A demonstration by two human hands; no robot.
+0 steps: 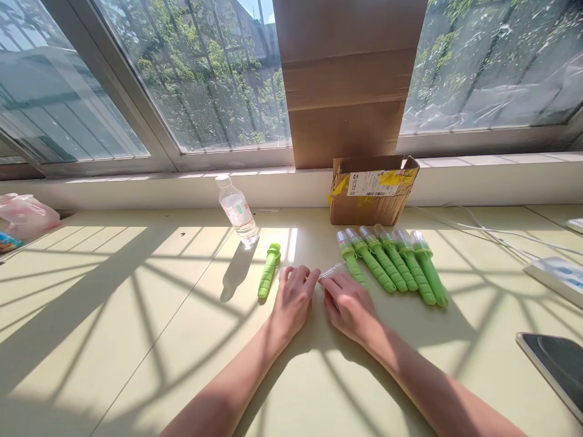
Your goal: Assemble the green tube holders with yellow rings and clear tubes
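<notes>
My left hand (297, 297) rests low over the table with its fingers curled together; what they grip is mostly hidden. Just to the right, my right hand (350, 304) is closed at a clear plastic tube (334, 269), whose end shows above the fingers. A green, segmented, bamboo-like stick (269, 271) without a clear cap lies left of my left hand. Beyond my right hand lies a slanted row of several similar green sticks (394, 261) with clear caps on their far ends; the nearest is partly behind that hand.
A water bottle (239, 212) stands at the back left. An open cardboard box (371, 203) sits by the window ledge. At the right are a phone (553, 364), a power strip (558, 273) and white cables (496, 229). A pink plastic bag (27, 215) lies far left.
</notes>
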